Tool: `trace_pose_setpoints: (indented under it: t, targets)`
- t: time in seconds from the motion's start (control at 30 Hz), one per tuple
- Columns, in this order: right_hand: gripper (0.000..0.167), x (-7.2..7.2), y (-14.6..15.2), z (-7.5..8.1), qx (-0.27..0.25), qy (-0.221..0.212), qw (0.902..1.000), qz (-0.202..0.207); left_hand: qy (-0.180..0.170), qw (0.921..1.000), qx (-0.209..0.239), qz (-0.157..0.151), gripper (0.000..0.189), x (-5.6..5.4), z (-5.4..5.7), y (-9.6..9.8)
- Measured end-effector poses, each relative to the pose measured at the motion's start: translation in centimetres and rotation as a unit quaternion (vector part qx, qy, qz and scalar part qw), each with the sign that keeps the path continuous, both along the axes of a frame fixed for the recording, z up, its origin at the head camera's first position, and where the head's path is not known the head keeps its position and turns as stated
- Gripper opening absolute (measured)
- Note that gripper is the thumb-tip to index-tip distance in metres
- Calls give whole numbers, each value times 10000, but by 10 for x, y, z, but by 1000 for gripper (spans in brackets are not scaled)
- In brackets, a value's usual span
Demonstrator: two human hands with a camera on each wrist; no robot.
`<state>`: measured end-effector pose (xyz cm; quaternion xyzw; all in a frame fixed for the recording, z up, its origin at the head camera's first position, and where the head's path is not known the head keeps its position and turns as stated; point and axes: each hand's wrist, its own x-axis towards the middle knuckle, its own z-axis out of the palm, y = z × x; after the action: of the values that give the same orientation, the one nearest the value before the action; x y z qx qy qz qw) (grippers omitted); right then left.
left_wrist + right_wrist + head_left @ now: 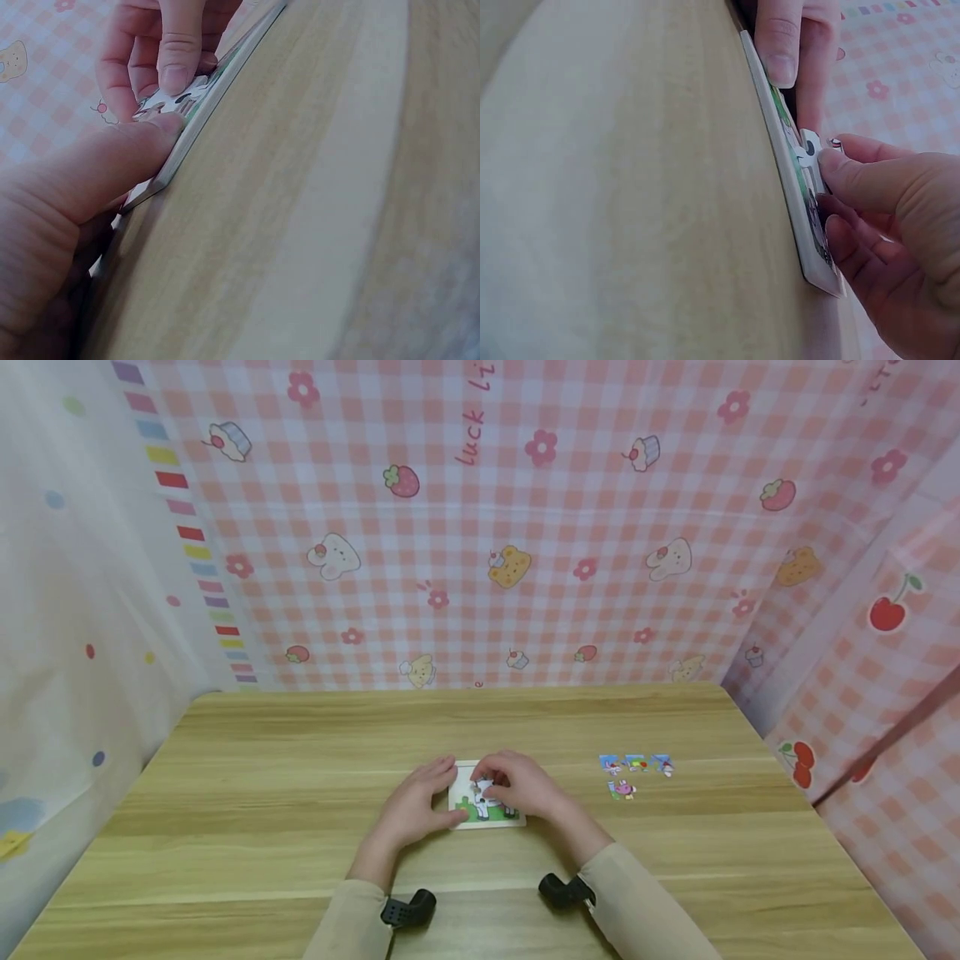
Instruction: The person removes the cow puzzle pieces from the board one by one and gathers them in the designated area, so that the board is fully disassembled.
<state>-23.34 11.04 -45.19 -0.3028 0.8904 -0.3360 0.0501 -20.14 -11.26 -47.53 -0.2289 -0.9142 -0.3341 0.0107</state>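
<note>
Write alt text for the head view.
A person's right hand pinches a white puzzle piece at a picture board on a wooden table; the left hand rests on the board's left edge. Four loose pieces lie to the right, pink checked cloth behind.

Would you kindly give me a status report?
Left hand rests on puzzle board; right hand pinches puzzle piece; four loose pieces off right, not obstructing.

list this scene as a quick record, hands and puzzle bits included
puzzle board: flat on the table, green along its near side
left hand: touches the board's left side
right hand: pinches a white-and-black piece over the board
loose pieces: four, right of the board; three in a row, one nearer the person
backdrop: pink checked cloth
</note>
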Motion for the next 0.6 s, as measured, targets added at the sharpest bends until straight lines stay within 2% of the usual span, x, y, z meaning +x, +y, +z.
trace_pose_setpoints:
  t: [0.23, 0.47, 0.6]
  targets:
    - [22, 2, 0, -2, -214, 77, 9997, -45, -117, 9999, -102, 63, 73, 0, -1, 0]
    - [25, 3, -1, -3, -476, -262, 9983, -219, -86, 9999, -67, 58, 73, -1, -3, 0]
    - [23, 4, -2, -3, -504, -263, 9981, -233, -93, 9999, -55, 69, 73, -1, -4, 0]
